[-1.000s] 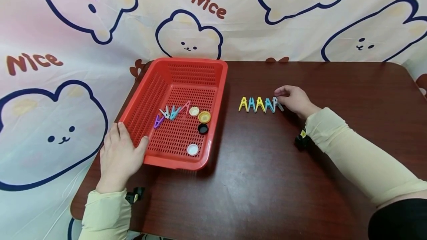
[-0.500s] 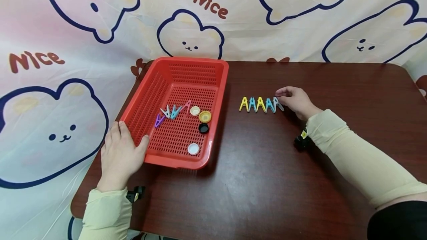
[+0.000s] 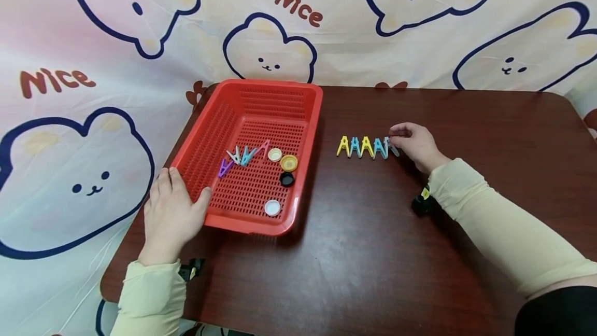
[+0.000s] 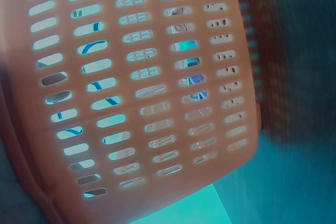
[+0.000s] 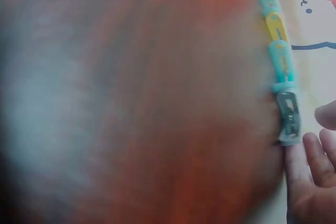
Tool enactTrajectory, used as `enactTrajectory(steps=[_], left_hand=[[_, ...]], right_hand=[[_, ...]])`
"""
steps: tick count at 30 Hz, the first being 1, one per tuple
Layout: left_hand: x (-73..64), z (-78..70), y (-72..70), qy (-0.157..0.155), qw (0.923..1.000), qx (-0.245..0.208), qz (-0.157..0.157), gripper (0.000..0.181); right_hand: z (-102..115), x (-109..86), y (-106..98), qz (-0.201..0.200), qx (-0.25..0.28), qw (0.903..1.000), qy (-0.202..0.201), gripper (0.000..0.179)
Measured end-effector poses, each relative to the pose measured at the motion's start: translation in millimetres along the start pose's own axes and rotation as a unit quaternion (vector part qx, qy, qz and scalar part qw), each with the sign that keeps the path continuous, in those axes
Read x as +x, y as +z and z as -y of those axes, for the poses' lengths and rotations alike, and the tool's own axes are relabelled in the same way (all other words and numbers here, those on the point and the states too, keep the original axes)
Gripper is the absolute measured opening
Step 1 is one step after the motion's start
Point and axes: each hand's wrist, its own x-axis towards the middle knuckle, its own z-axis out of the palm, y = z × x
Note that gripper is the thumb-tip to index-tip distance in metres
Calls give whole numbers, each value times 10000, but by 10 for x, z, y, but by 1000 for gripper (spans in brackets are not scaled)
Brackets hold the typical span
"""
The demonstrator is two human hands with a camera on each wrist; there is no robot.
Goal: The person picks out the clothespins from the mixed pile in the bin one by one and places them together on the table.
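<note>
My left hand (image 3: 170, 217) rests at the front left corner of a red plastic basket (image 3: 256, 228), its fingers straight along the rim. At the right end of a row of clothespins, my right hand (image 3: 420, 147) has its fingertips against a grey clothespin (image 5: 289, 116). In the right wrist view the thumb is apart from that clothespin and one straight finger meets its end. Yellow clothespins (image 3: 366, 147) and blue clothespins (image 3: 380, 148) alternate along the row, close together. The left wrist view shows only the basket's slotted wall (image 4: 152, 90), with the hand out of sight.
Inside the basket lie a purple clothespin (image 3: 225, 168), a white one (image 3: 235, 155), a blue one (image 3: 247, 156) and a pink one (image 3: 264, 147). Several bottle caps, among them a yellow cap (image 3: 289, 163) and a black cap (image 3: 286, 179), lie there too. A printed curtain (image 3: 345, 56) hangs behind the brown table (image 3: 354, 274).
The whole head view has shifted slightly right. My right hand now covers a little more of the grey clothespin; my left hand keeps its place on the basket.
</note>
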Motion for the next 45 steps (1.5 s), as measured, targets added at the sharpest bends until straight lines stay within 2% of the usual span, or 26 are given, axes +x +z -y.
enactTrajectory(steps=[3,7,13,16,22,29,32,35,39,42,45], left_hand=[[1,2,-1,10,10000,4,1,89],[-5,23,-12,-17,10000,20,-6,89],[-16,48,-30,-27,10000,44,-19,89],[-16,47,-38,-4,10000,44,-23,89],[-13,50,-39,6,10000,50,-36,89],[-19,70,-30,-37,10000,51,-73,88],[-31,79,-21,-70,9999,62,-107,88],[-44,78,-12,-80,9999,81,-122,88],[-42,57,2,-28,9999,80,-145,88],[-29,40,8,-1,9999,53,-157,89],[-15,28,6,24,9998,49,-179,89]], right_hand=[[115,48,-34,-103,-43,9999,-55,42],[480,108,29,-99,-132,9991,-385,40],[1157,131,395,389,-716,9910,-1066,34],[1457,109,642,723,-742,9869,-1235,33],[1937,96,1136,1171,-493,9835,-1290,28],[2385,154,1616,1505,-98,9856,-760,25],[2504,176,1818,1549,-28,9854,-707,24],[2530,177,2015,1500,-160,9861,-693,24],[2416,179,2198,1315,-651,9866,-707,22],[2299,203,2257,1116,-1042,9859,-685,11],[2198,255,2281,1114,-1350,9828,-584,27]])
